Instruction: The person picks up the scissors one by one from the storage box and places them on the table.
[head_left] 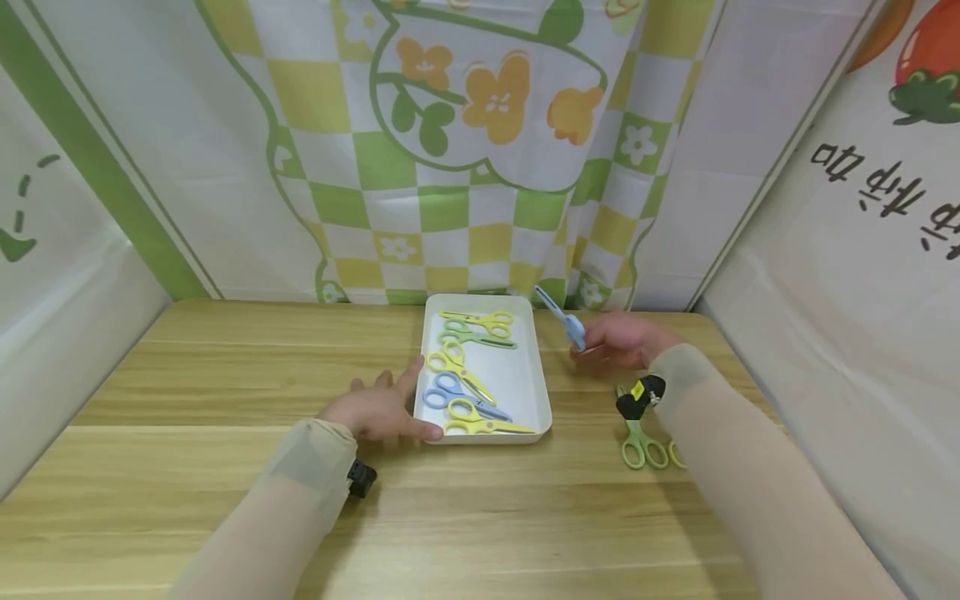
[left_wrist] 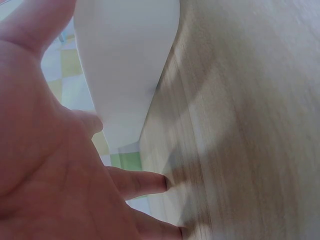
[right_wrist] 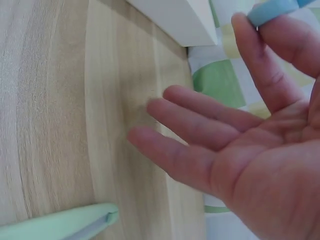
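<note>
Between its thumb and index finger my right hand (head_left: 622, 337) pinches blue scissors (head_left: 574, 330) by the handle, blades pointing up and left, right of the white tray (head_left: 521, 375). In the right wrist view only part of the blue handle (right_wrist: 275, 11) shows, and the other fingers are spread. My left hand (head_left: 378, 410) rests at the tray's left side with fingers extended, thumb by its near left corner. Inside the tray lie several scissors: yellow ones (head_left: 476, 427), a green pair (head_left: 474, 335) and a blue pair (head_left: 450, 390).
Green scissors (head_left: 634, 448) lie on the wooden table (head_left: 480, 517), partly under the right wrist. Beside them a yellow handle (head_left: 677, 455) shows, mostly hidden by the forearm. A checkered curtain (head_left: 465, 208) hangs behind the tray, and white fabric walls stand at both sides.
</note>
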